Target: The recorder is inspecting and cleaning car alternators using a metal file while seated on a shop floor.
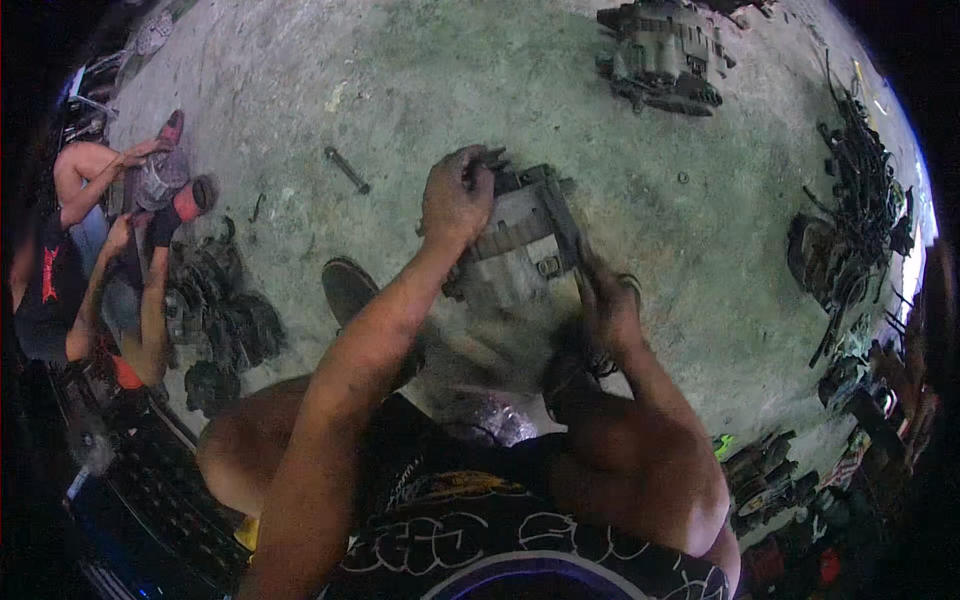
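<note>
A grey, greasy metal engine part (520,240) sits on the concrete floor between my knees. My left hand (455,195) grips its upper left edge, fingers curled over the top. My right hand (605,300) is closed against the part's lower right side; what it holds is blurred. My foot in a dark shoe (347,287) rests on the floor to the left of the part.
A wrench (346,169) lies on the floor at upper left. Another engine block (665,55) stands at the top. A tangle of dark cables and parts (850,230) fills the right. Two seated people (110,250) work over dark parts (225,320) at the left.
</note>
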The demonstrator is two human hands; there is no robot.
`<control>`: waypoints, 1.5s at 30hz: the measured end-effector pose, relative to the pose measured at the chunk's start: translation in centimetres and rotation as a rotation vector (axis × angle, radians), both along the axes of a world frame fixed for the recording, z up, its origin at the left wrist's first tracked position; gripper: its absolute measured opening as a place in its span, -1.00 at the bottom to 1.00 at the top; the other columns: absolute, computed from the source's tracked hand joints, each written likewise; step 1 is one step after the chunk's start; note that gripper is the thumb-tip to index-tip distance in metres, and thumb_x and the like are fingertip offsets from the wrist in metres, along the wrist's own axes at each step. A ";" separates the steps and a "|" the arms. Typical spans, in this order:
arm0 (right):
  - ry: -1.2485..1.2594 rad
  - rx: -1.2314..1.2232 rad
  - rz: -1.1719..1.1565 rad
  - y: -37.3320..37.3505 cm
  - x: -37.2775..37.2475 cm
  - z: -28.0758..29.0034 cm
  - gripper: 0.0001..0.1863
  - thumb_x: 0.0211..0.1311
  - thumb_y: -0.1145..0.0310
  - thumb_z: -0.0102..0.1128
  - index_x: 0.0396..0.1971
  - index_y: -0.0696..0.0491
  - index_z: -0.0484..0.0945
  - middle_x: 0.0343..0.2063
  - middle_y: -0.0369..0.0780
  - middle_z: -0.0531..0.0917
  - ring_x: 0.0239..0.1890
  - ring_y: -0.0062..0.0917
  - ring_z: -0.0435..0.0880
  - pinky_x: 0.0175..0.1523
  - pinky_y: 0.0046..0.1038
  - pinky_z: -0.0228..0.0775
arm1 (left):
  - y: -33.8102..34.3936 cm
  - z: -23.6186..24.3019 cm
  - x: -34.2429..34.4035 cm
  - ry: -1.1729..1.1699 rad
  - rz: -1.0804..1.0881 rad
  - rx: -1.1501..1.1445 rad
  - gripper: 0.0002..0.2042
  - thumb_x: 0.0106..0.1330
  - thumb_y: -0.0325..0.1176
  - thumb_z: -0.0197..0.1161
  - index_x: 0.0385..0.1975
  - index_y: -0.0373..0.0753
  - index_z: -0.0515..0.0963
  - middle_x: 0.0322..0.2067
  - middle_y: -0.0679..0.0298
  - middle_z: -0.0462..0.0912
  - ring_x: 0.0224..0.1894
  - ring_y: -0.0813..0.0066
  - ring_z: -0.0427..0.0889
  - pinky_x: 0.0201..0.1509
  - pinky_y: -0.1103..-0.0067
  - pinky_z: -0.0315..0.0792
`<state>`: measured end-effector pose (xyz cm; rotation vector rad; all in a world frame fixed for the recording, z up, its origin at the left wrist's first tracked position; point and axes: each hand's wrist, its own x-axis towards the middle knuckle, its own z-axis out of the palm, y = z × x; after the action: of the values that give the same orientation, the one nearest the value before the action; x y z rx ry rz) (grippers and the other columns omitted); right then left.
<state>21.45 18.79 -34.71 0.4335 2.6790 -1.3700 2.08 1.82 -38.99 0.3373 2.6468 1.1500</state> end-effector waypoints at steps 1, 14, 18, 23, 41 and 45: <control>-0.070 -0.084 -0.053 0.4 -2.0 -0.1 -0.50 0.34 0.38 0.00 0.28 -0.03 0.25 -0.13 0.13 0.58 -0.01 0.09 0.51 0.09 -0.12 0.34 | 0.3 0.1 0.0 0.003 -0.005 -0.001 -0.68 0.26 -0.26 0.11 -0.03 -0.21 0.52 -0.08 0.03 0.58 -0.01 0.06 0.53 0.12 0.33 0.38; -0.080 -0.059 -0.025 0.4 -1.5 -2.2 -0.50 0.38 0.25 -0.05 0.29 -0.05 0.24 -0.11 0.14 0.58 -0.01 0.03 0.55 0.06 -0.12 0.39 | 0.6 -0.4 0.0 0.065 0.003 -0.003 -0.71 0.31 -0.27 0.09 -0.06 -0.26 0.53 -0.12 0.00 0.60 -0.06 0.04 0.55 0.08 0.32 0.40; -0.307 -0.186 -0.052 0.2 -5.0 -0.9 -0.50 0.36 0.36 -0.04 0.29 0.04 0.23 0.09 0.09 0.46 0.15 -0.03 0.43 0.14 -0.24 0.34 | -0.2 -0.7 -0.2 0.093 -0.006 -0.002 -0.71 0.29 -0.28 0.09 -0.07 -0.26 0.54 -0.13 -0.01 0.60 -0.07 0.03 0.56 0.06 0.32 0.41; -0.212 -0.084 0.010 0.5 2.1 -1.2 -0.49 0.37 0.32 -0.03 0.31 -0.06 0.22 0.13 -0.03 0.47 0.19 -0.11 0.41 0.25 -0.26 0.27 | 0.1 -0.5 -0.2 0.013 0.001 0.056 -0.69 0.24 -0.27 0.16 -0.07 -0.25 0.53 -0.14 0.00 0.60 -0.10 0.04 0.58 0.04 0.34 0.43; -0.163 -0.052 -0.034 1.8 -0.1 -2.4 -0.52 0.36 0.29 0.02 0.26 -0.03 0.29 0.08 0.01 0.52 0.12 -0.06 0.49 0.15 -0.28 0.36 | -0.2 0.1 0.5 0.316 -0.097 0.040 -0.63 0.16 -0.40 0.11 0.02 -0.13 0.48 -0.10 0.18 0.56 0.04 0.14 0.43 0.18 0.22 0.16; -0.034 -0.112 -0.095 0.9 -3.5 -0.5 -0.54 0.34 0.30 0.02 0.24 -0.05 0.33 0.03 0.01 0.54 0.08 -0.04 0.51 0.12 -0.26 0.39 | -0.6 -0.9 0.2 0.241 -0.109 0.016 -0.68 0.16 -0.42 0.09 -0.05 -0.14 0.51 -0.15 0.21 0.60 -0.01 0.14 0.47 0.13 0.24 0.23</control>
<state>17.97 19.74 -35.22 0.5741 2.5693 -1.5148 2.28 1.25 -39.89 0.6529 2.7819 1.1628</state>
